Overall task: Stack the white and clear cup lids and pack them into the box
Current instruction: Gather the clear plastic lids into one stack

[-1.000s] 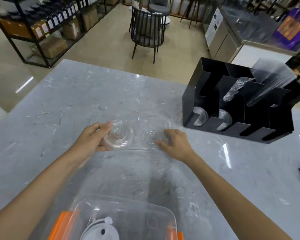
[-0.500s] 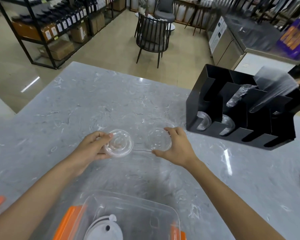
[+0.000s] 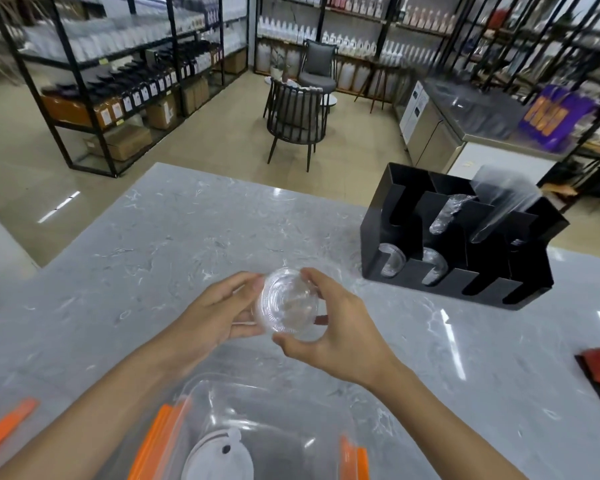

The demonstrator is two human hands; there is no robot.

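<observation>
In the head view, at the centre of the frame, I held the clear lids (image 3: 286,308) above the marble counter (image 3: 153,244), between my left hand (image 3: 219,311) and right hand (image 3: 340,329). The fingers of both hands were half curled and pressed only the rim. I judged the lids very light, thin, slippery and easy to crack, so the rim was the best hold. The clear box (image 3: 333,414) with a white lid (image 3: 219,459) inside sat at the bottom of the frame.

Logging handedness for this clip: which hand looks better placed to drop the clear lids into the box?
Probably the right hand: it wraps the clear lids from above and below, while the left hand only steadies their edge. The box sits just below both.
</observation>
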